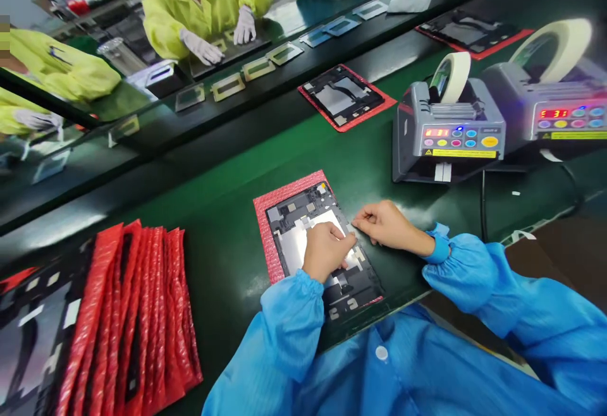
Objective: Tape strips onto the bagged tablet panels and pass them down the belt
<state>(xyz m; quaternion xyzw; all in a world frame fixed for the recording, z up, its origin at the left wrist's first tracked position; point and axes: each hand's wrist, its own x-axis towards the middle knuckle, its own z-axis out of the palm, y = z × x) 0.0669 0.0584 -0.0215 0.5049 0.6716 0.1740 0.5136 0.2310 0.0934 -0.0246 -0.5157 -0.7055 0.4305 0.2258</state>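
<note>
In front of me a tablet's opened body (pixel 291 239), with black parts and a bright silver middle, lies on a red bubble-wrap sheet (pixel 262 239). My left hand (pixel 327 250) is over the tablet, its thumb and fingers pinched together near the right side of the silver area. Just beyond the tablet's right edge, my right hand (pixel 387 225) is closed too, thumb against fingertips. Whatever either pinch holds is too small or hidden to make out.
Two tape dispensers (pixel 448 131) with tape rolls stand at the right. Red bubble-wrap pouches (pixel 142 302) are stacked at the left beside another tablet body (pixel 38 334). More tablet bodies (pixel 341 97) lie along the green bench. Across the line, people in yellow sleeves (pixel 165 18) work with gloved hands.
</note>
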